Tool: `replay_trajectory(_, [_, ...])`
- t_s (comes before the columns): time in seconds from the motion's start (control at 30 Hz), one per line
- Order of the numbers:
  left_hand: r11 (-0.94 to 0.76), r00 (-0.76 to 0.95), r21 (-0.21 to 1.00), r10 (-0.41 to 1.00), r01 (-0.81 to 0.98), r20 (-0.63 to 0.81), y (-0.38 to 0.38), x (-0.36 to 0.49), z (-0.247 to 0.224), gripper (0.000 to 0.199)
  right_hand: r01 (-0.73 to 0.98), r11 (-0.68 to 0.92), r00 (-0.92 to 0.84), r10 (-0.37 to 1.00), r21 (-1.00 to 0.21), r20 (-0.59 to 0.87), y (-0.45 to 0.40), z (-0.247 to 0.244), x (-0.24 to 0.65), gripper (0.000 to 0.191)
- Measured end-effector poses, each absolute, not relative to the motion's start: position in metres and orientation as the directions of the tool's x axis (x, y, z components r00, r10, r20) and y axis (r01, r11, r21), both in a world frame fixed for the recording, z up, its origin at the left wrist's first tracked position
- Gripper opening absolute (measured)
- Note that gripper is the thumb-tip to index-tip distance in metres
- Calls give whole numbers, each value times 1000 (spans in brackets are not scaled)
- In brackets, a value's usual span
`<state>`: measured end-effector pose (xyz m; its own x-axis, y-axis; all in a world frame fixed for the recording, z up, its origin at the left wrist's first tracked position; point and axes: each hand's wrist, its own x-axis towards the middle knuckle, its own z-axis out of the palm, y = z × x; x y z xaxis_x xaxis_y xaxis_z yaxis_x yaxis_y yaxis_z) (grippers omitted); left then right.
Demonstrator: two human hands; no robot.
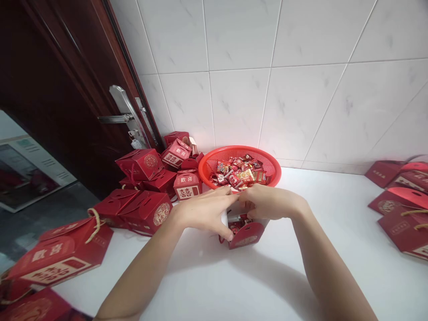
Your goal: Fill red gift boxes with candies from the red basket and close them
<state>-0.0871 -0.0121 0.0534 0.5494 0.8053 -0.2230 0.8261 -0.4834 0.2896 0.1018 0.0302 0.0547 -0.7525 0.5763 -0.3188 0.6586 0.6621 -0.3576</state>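
Note:
A small red candy box (245, 236) stands on the white table with its top open and wrapped sweets (236, 226) inside. My left hand (203, 211) grips its left side, thumb at the near corner and fingers towards the far edge. At the far right of the opening is my right hand (272, 200), fingers curled in at the box's edge; their tips are partly hidden. Just behind both hands sits a red plastic basket (274, 171) holding many wrapped candies (239, 171).
Several closed red gift boxes (147, 211) are piled left of the basket, and a larger-looking one (63, 254) stands at the near left. More red boxes (404, 227) lie at the right edge. A tiled wall (240, 102) rises behind; a dark door (83, 67) stands left.

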Motion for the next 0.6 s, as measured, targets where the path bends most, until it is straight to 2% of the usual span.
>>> replay_trajectory(0.1, [-457, 521, 271, 816, 847, -250, -19, -83, 56, 53, 630, 687, -775, 525, -362, -352, 25, 56, 102, 21])
replay_trajectory(0.27, [-514, 555, 238, 817, 824, -156, -28, -81, 56, 44, 642, 687, -762, 523, -340, -382, 14, 57, 104, 23])
replay_trajectory(0.37, [-555, 603, 270, 784, 787, -148, -27, -80, 54, 53, 634, 735, -749, 507, -240, -426, 7, 56, 101, 23])
replay_trajectory(0.5, [-615, 683, 345, 722, 709, -116, -25, -75, 50, 69, 507, 860, -747, 402, -63, -529, -4, 54, 92, 24])
replay_trajectory(0.6, [-657, 725, 353, 682, 666, -98, -26, -70, 47, 76, 473, 881, -688, 351, -26, -635, -11, 48, 84, 26])
